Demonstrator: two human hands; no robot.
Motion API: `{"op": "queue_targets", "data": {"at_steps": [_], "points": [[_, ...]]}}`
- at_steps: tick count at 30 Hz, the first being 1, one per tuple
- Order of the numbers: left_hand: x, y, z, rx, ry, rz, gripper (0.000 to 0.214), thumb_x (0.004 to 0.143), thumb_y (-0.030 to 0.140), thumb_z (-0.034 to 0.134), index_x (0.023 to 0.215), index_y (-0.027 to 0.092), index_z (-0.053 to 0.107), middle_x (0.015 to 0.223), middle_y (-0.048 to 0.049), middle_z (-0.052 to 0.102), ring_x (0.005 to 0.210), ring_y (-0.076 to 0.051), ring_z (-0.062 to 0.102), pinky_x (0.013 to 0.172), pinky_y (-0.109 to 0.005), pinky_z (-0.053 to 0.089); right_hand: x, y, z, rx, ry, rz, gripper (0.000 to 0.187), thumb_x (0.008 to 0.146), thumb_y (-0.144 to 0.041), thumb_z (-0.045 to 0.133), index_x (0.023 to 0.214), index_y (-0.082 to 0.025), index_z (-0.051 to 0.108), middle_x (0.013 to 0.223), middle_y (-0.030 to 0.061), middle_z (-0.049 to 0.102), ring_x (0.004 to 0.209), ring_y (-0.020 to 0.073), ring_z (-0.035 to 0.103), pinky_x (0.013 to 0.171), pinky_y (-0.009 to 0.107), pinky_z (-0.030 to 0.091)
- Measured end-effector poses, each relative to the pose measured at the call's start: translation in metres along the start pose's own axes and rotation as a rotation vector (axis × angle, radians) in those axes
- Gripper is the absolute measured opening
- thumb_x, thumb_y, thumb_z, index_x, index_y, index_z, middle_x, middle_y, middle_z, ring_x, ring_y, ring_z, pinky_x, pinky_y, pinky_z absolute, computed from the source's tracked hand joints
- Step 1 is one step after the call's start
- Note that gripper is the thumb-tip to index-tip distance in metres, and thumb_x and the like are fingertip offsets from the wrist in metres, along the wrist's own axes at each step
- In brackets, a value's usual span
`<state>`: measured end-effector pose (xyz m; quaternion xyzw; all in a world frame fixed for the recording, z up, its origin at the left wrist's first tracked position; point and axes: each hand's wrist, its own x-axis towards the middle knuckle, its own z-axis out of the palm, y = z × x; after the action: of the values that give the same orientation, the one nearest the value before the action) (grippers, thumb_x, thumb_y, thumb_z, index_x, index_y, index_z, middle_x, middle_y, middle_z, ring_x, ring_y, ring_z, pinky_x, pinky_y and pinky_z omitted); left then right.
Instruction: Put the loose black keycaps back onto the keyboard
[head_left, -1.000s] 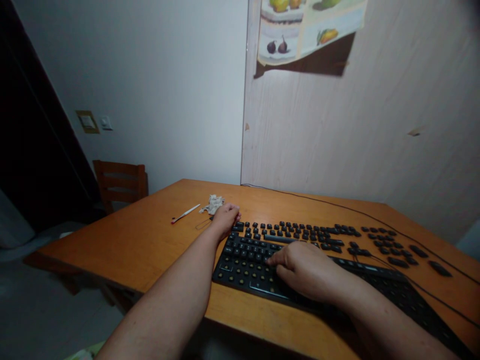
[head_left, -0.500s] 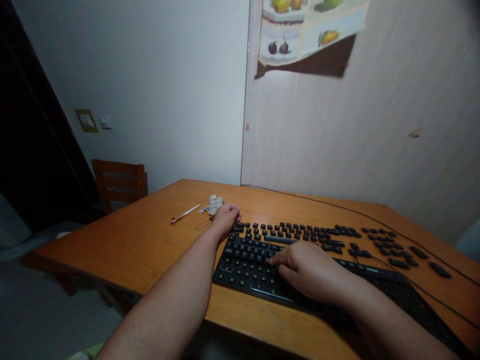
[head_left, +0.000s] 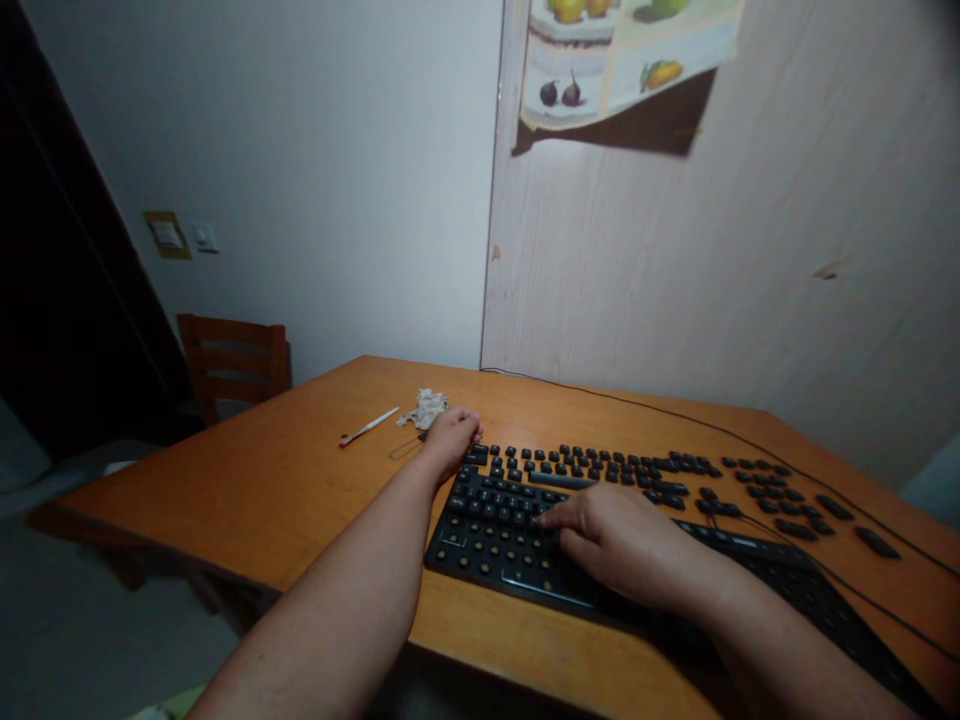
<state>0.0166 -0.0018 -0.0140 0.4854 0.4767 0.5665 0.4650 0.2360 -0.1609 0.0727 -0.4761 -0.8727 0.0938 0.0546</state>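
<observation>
And here's the right hand (head_left: 619, 540), low over the black keyboard (head_left: 487, 535), index finger (head_left: 561, 513) reaching out to the end of a row of fitted keys, thumb tucked below and the other fingers folded out of sight. Fingertip meets key; whether it presses or pinches a cap, I can't tell from this angle.

Over to the left hand (head_left: 452, 440): it sits beside the keyboard's far left corner, fingers loosely curled, knuckles up, right next to the loose keycaps (head_left: 592, 465). Anything inside that curl is hidden.

On to the lettering, and the fitted keys carry small pale marks, too tiny to read at this range.

Now the keyboard itself: it lies slightly askew at the near edge of the wooden desk (head_left: 322, 510), partly under the right forearm. Caps fill the far rows on the left; the nearer rows are bare, yellowish stems showing, with the long space-bar slot uncapped too. The section at the right looks bare as well. Behind it, the loose caps spread out in rough rows, a long bar-shaped key (head_left: 559, 481) among them, and farther left lie a slim white-handled brush (head_left: 367, 427) and a crumpled pale cloth (head_left: 425, 409).
</observation>
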Motion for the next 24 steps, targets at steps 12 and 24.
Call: {"op": "queue_targets", "data": {"at_steps": [12,24], "points": [[0.002,-0.004,-0.001,0.021,-0.023,0.031,0.020,0.076,0.034,0.065,0.071,0.017,0.055,0.060,-0.0020,0.061,0.053,-0.011,0.054,0.052,-0.021,0.038,0.001,0.007,0.002,0.029,0.025,-0.019,0.039,0.083,-0.019,0.047,0.106,-0.032,0.076,0.105,-0.0011,0.075,0.098,0.0216,0.070,0.091,0.034,0.050],[0.006,-0.005,-0.003,0.024,-0.031,0.030,0.021,0.075,0.036,0.064,0.072,0.017,0.056,0.062,-0.0018,0.061,0.052,-0.011,0.053,0.051,-0.021,0.037,0.015,0.061,-0.002,0.289,0.435,0.171,0.034,0.089,-0.030,0.048,0.112,-0.021,0.072,0.112,0.0032,0.073,0.104,0.0198,0.066,0.093,0.032,0.049]]}}
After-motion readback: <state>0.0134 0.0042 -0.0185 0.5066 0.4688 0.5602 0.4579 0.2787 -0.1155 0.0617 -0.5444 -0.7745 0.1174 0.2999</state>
